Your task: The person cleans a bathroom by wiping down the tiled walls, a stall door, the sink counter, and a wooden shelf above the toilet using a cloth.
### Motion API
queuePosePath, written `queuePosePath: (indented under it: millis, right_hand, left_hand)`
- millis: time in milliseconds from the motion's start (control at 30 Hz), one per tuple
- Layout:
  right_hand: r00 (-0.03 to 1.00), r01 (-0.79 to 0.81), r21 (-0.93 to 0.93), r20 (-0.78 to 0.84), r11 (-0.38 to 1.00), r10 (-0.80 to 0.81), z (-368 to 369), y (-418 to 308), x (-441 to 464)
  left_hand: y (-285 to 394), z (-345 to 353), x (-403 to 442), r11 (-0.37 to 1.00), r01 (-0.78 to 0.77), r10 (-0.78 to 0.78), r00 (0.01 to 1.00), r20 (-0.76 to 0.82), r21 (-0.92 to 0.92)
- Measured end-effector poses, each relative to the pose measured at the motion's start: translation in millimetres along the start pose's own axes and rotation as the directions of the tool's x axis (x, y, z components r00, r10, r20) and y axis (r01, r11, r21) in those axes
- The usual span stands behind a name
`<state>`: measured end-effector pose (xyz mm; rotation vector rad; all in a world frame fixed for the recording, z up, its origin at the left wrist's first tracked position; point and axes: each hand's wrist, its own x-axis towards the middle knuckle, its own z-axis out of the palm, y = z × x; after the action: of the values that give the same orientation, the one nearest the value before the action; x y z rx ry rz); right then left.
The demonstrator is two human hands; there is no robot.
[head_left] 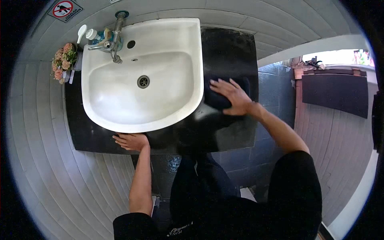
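My right hand [235,98] lies with spread fingers on a dark cloth [216,101], pressing it flat against the black countertop [230,52] to the right of the washbasin. Cloth and counter are nearly the same colour, so the cloth's edges are hard to make out. My left hand [132,141] rests palm down on the counter's front strip, fingers stretched to the left, just below the rim of the white washbasin [196,60]. Nothing shows in that hand.
A metal tap [117,40] rises at the basin's back left. Behind it stand a pump bottle [93,36] and a sponge [107,35]. Pink artificial-looking flowers [64,60] sit at the left corner. A tiled wall [224,16] borders the back; a warning sign [64,9] hangs there.
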<state>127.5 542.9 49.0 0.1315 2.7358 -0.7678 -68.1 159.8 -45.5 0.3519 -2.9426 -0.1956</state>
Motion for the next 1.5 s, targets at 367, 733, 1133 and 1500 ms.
queuePosePath:
  millis: [367, 733, 1133, 1500]
  right_hand:
    - [0.907, -0.236, -0.066, -0.374, 0.970, 0.195, 19, 5, 15]
    - [0.816, -0.359, 0.009, -0.481, 0.933, 0.319, 46, 9, -76]
    - [0.882, -0.368, 0.011, -0.310, 0.930, 0.354, 88, -42, -129]
    - [0.955, -0.120, -0.056, -0.279, 0.991, 0.100, 136, -157, -74]
  left_hand:
    - [-4, 7, 2, 1.000, -0.007, 0.007, 0.999, -0.039, 0.002]
    - [4, -3, 0, 0.998, -0.012, 0.010, 1.000, -0.030, -0.061]
    - [7, -2, -1, 0.993, 0.008, -0.014, 0.999, -0.052, -0.115]
    - [-67, -37, -5, 0.779, -0.412, 0.506, 0.858, 0.085, -0.473]
